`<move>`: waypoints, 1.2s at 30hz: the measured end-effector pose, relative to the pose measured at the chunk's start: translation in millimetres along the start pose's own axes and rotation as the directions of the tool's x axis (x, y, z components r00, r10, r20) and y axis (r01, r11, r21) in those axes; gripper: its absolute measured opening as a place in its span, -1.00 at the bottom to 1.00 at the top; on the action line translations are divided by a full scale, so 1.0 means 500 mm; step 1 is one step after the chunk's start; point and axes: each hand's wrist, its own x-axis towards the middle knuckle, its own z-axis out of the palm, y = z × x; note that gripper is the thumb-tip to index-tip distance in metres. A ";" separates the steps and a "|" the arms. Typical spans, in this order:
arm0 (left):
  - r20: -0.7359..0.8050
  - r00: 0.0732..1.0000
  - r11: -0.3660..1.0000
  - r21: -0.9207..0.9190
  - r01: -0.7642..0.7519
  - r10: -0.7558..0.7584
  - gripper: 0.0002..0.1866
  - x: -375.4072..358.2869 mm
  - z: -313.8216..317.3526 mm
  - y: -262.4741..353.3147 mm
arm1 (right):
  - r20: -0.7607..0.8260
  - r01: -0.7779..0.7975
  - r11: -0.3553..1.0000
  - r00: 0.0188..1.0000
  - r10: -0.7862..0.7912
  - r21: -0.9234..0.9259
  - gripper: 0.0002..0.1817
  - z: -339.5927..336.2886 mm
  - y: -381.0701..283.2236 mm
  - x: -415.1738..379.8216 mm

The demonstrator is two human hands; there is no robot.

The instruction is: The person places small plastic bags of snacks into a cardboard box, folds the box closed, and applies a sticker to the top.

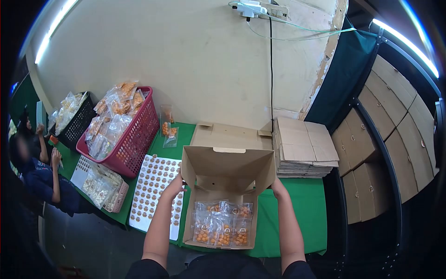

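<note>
Far left of the frame, another person [44,179] sits at the green surface [304,209], next to a black basket [76,123] of bagged snacks. Right of that there's a red basket [134,139] piled with more bags, then a sticker sheet [155,190] lying flat at lower center-left. The left hand [175,186] grips the left wall of the box [227,176], fingers curled over the edge. The box sits open at center frame, lid flap standing up, with snack bags [223,228] of orange balls lying in the bottom. The right hand [277,187] holds the right wall, mostly hidden behind the cardboard, so I can't tell how the fingers sit. Further right, a stack of flat boxes [302,149] rests on the surface.
</note>
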 end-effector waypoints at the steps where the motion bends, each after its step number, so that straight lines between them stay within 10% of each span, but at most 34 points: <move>1: 0.000 1.000 1.000 -0.001 -0.001 0.001 -0.24 0.004 -0.004 -0.010 | 0.003 0.008 1.000 1.000 -0.007 -0.020 -0.41 -0.002 0.002 0.003; 6: -0.070 0.995 0.963 -0.266 0.051 -0.071 -0.10 -0.034 0.000 0.019 | -0.001 0.042 0.998 0.999 -0.042 0.040 -0.45 -0.001 0.028 -0.018; 15: 0.012 0.998 0.982 -0.183 -0.052 0.056 -0.13 -0.047 -0.002 -0.019 | 0.121 0.088 0.996 0.989 -0.084 -0.033 -0.36 -0.008 0.039 -0.047; 16: -0.102 0.995 0.896 -0.441 -0.053 0.008 -0.44 -0.074 0.012 0.009 | 0.101 0.088 0.995 0.991 -0.083 -0.049 -0.37 -0.005 0.044 -0.057; 19: -0.044 0.976 0.976 -0.045 -0.214 0.212 -0.39 -0.090 0.004 -0.066 | 0.134 -0.030 0.994 0.991 0.017 0.101 -0.40 0.002 0.060 -0.087; 21: -0.115 0.979 0.951 -0.241 -0.192 0.168 -0.36 -0.109 0.024 -0.079 | 0.134 0.054 0.996 0.989 -0.063 0.065 -0.42 0.005 0.088 -0.097; 25: -0.089 0.940 0.942 -0.043 -0.333 0.329 -0.34 -0.138 0.037 -0.090 | 0.170 0.261 0.959 0.956 -0.241 -0.108 -0.45 0.009 0.093 -0.128; 27: -0.040 0.978 0.923 -0.323 -0.208 0.207 -0.35 -0.141 0.040 -0.109 | 0.170 0.263 0.959 0.955 -0.243 -0.106 -0.46 0.008 0.110 -0.140; 36: 0.010 0.974 0.960 -0.174 -0.221 0.226 -0.50 -0.222 0.061 -0.086 | 0.150 0.335 0.935 0.937 -0.317 -0.119 -0.40 0.018 0.168 -0.189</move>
